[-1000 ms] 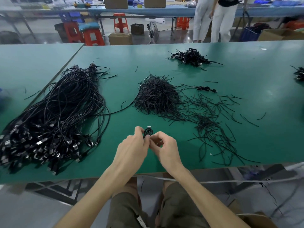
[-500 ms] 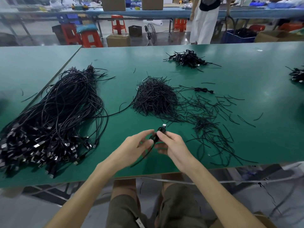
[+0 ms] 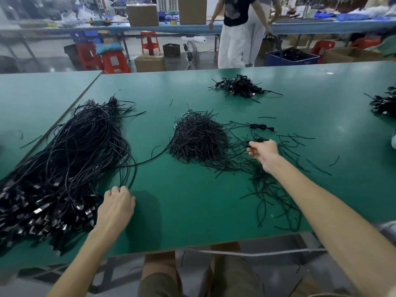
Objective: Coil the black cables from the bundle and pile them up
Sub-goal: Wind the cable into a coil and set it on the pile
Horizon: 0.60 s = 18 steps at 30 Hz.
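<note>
- Head view: a big green table [image 3: 192, 211] fills most of what we see.
- The bundle of long black cables [image 3: 70, 168] lies at 9 o'clock, with lots of shiny plugs at its near end.
- A heap of short black ties [image 3: 199, 138] sits in the middle, toward 12 o'clock. More ties are spread out toward 4 o'clock.
- A pile of coiled cables [image 3: 240, 86] lies far away at 1 o'clock.
- The two hands are well apart.
- The left hand [image 3: 116, 207] is at 7 o'clock. Its curled fingers touch the edge of the bundle. I cannot tell if it is holding a cable.
- The right hand [image 3: 262, 152] reaches out to 2 o'clock, just beside the heap of ties.
- One loose cable [image 3: 259, 126] lies on the table just past the right hand.
- The right hand pinches a small coiled cable [image 3: 258, 140] above the ties.
</note>
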Tool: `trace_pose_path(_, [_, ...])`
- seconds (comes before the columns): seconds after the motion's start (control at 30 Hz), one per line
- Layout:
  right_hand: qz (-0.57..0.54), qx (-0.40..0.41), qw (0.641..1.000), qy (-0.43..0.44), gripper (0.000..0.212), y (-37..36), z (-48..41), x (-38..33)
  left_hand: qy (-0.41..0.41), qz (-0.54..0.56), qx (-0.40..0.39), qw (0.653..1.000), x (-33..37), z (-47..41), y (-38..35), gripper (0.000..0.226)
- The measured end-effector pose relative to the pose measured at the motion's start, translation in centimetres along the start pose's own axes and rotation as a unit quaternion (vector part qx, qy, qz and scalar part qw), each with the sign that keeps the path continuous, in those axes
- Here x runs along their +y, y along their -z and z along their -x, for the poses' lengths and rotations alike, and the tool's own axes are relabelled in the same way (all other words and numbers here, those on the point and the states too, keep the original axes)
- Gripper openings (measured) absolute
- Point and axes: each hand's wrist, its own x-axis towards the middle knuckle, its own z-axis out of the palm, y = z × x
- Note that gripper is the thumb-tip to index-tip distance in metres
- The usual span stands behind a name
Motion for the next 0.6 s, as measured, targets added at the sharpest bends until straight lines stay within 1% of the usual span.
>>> trace_pose_path(0.07, [0.005,0.014,1.000,-0.005,0.031,0.1,-1.8,-0.5,0.001,0.006,0.019,1.000,-0.1,-0.2,-0.4,0.022])
trace_pose_path(0.13, [-0.001,0.009,1.000,-0.009,0.033,0.2,-3.0,-0.9,0.018,0.036,0.041,0.998,-0.2,-0.5,-0.7,0.024])
trace_pose_path(0.23, [-0.041,0.005,0.999,-0.014,0.041,0.3,-4.5,-0.9,0.027,0.052,0.065,0.996,-0.6,-1.0,-1.1,0.023])
trace_pose_path(0.3, [-0.060,0.008,0.998,-0.017,0.038,0.4,-5.2,-0.7,0.032,0.050,0.072,0.996,-0.7,-1.5,-1.3,0.019])
trace_pose_path(0.43, [-0.096,0.001,0.995,-0.016,0.030,0.7,-5.6,0.1,0.079,0.032,0.054,0.995,-0.3,-2.7,-1.3,0.020])
trace_pose_path(0.5, [-0.114,-0.001,0.993,-0.001,0.039,0.9,-5.5,0.5,0.078,0.029,0.058,0.995,-0.3,-2.8,-1.3,0.023])
trace_pose_path(0.6, [-0.107,-0.006,0.994,0.021,0.050,1.3,-4.9,1.3,0.041,0.043,0.060,0.996,-0.6,-2.3,-1.2,0.025])
